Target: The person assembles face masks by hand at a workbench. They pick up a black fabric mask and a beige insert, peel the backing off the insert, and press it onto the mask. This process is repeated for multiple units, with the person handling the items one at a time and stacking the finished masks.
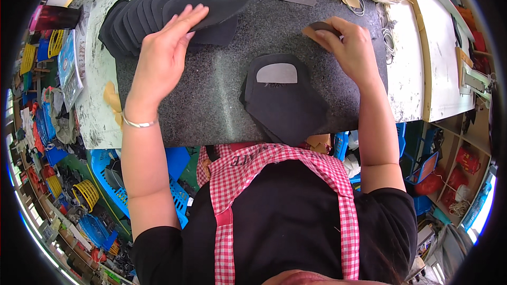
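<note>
While a dark board [200, 89] spans the upper frame, fanned black sheets [138, 18] cover its upper left; a black pile [285, 105] lies at centre. The left hand [165, 48] lies over the fanned sheets, fingers extended, grip impossible to tell. Upper right, the right hand [348, 45] pinches a small curved dark piece [323, 27].

Left hand [168, 42] extended, right hand [348, 45] pinching

Both bare arms [148, 163] reach forward, well apart; the left fingers [191, 19] lean rightward, nearly straight, while the right thumb [326, 38] presses toward curled fingers.
</note>
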{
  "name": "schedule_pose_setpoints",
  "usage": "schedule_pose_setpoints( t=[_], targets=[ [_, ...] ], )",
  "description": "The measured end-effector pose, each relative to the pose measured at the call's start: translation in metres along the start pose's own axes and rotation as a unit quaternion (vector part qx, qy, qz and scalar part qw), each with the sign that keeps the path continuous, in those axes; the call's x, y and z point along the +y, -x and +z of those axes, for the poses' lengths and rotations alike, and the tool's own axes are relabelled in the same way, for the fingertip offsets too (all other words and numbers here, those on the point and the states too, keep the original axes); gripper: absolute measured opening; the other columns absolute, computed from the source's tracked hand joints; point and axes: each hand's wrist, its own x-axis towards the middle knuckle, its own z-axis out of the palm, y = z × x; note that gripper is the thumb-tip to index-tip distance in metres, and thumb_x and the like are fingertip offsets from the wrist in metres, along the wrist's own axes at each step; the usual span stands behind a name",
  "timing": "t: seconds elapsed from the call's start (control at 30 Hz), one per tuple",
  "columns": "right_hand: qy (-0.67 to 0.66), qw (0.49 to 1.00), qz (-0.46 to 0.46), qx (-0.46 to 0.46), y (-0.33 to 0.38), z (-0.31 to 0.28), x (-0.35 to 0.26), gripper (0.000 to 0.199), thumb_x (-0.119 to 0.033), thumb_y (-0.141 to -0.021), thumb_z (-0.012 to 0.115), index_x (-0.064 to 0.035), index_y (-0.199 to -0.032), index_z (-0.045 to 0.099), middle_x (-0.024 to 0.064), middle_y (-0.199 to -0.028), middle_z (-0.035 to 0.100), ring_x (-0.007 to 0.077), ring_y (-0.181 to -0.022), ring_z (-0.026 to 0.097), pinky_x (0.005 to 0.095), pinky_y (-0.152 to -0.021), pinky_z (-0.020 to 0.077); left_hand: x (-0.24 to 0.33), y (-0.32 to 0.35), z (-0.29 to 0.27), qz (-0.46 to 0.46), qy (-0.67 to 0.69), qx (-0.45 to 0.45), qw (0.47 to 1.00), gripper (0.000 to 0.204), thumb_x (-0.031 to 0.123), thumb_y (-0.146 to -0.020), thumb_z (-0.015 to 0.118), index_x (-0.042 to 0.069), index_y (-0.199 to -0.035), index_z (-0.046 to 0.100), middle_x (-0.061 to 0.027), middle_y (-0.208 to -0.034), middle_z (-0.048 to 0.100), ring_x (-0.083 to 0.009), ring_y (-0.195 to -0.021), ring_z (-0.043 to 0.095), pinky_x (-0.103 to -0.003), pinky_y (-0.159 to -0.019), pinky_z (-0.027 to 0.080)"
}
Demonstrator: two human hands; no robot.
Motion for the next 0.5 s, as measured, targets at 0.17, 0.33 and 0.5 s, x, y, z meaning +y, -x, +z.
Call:
schedule_pose_setpoints(
  t=[0.17, 0.33, 0.5],
  targets=[
    [-0.012, 0.993, -0.105, 0.061, 0.000, -0.005, 0.012, 0.018, -0.017, -0.100, 0.069, -0.0041, -0.108, 0.079, 0.0163, -0.090, 0.075, 0.0376, -0.083, 0.070, 0.0416, -0.076, 0.0558, 0.082, 0.024, 0.023, 0.212, -0.080, 0.003, 0.974, 0.039, 0.005, -0.093, 0.058, 0.000, -0.128, 0.075, -0.0143, -0.132, 0.074, -0.0298, -0.129, 0.069, -0.047, -0.117, 0.050],
    [-0.084, 0.985, -0.120, 0.090, 0.010, -0.013, -0.020, 0.011, -0.009, -0.090, 0.079, -0.0068, -0.100, 0.081, 0.0068, -0.093, 0.076, 0.0271, -0.079, 0.069, 0.0354, -0.074, 0.0558, 0.097, 0.062, 0.060, 0.158, 0.119, -0.140, 0.970, 0.043, 0.014, -0.086, 0.080, 0.006, -0.128, 0.075, -0.0130, -0.126, 0.076, -0.0281, -0.123, 0.072, -0.046, -0.109, 0.054],
    [-0.144, 0.909, -0.380, 0.089, 0.034, 0.013, -0.059, 0.024, -0.004, -0.076, 0.084, -0.0071, -0.099, 0.078, 0.0063, -0.096, 0.076, 0.0240, -0.078, 0.068, 0.0345, -0.070, 0.0573, 0.103, 0.044, 0.048, -0.250, 0.565, -0.072, 0.783, 0.024, 0.014, -0.104, 0.070, -0.001, -0.123, 0.071, -0.0112, -0.109, 0.080, -0.0179, -0.099, 0.077, -0.029, -0.079, 0.058]
  ],
)
